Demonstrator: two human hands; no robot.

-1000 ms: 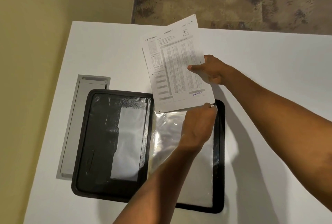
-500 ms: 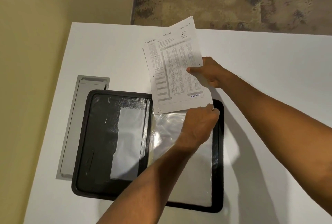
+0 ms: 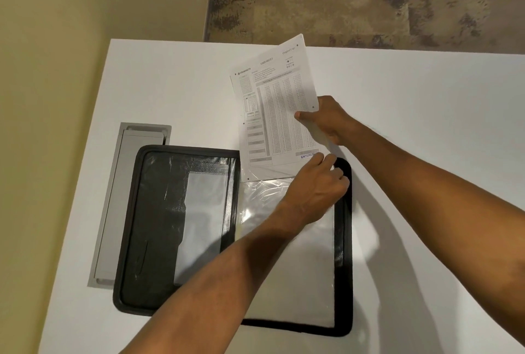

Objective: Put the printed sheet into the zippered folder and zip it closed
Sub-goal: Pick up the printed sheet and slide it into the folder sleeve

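The right hand [image 3: 329, 120] pinches the sheet [image 3: 277, 109] at its right edge, thumb on the print, holding it tilted above the far end of the open folder [image 3: 181, 225]. The left hand [image 3: 315, 183], fingers curled, grips the sheet's lower right corner at the top of the clear sleeve [image 3: 301, 268]. A grey tray [image 3: 113, 211] sits left of the folder on the white table [image 3: 426, 154].

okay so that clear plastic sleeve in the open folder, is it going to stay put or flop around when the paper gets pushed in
Probably floppy: the clear plastic sleeve looks wrinkled and glossy near its top edge. Likely slippery too, given the glare. The left hand pinching its opening beside the white printed sheet suggests it will not stay open unaided.
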